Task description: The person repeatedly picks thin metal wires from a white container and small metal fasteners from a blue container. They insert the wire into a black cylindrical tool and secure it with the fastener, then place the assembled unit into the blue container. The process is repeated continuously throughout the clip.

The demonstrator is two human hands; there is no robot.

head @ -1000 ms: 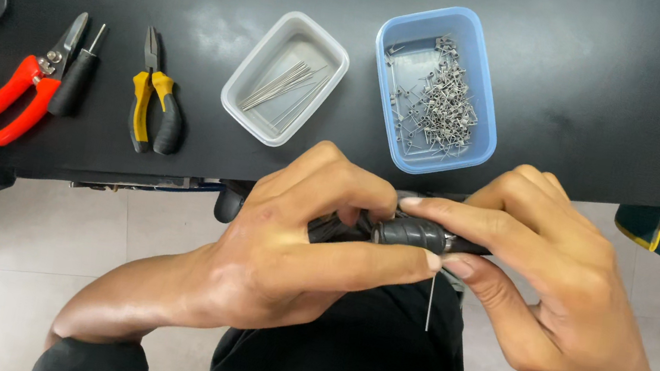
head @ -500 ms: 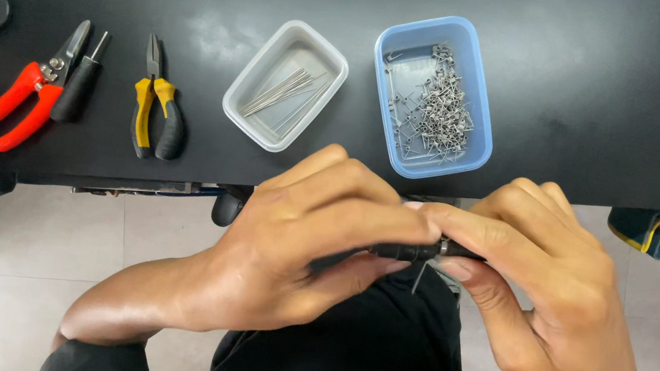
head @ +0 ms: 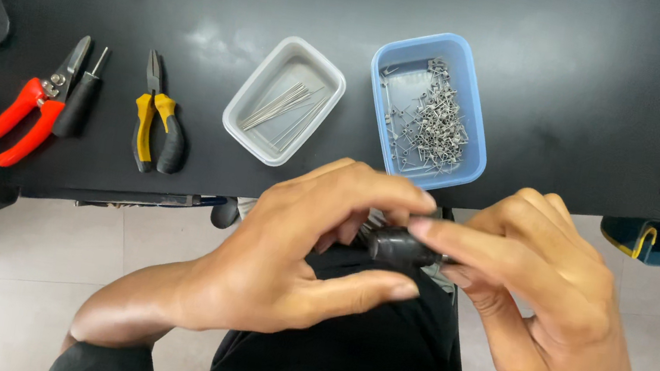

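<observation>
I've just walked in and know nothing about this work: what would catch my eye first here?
Two hands, left hand and right hand, meet in front of the table edge around a small black part. Behind them on the black table sit a blue tray of tiny metal pieces and a clear tray of thin pins. Red cutters lie far left.

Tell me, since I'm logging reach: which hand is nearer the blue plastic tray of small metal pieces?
Left. The left hand has fingertips just below the blue plastic tray; the right hand sits lower right of it.
</observation>
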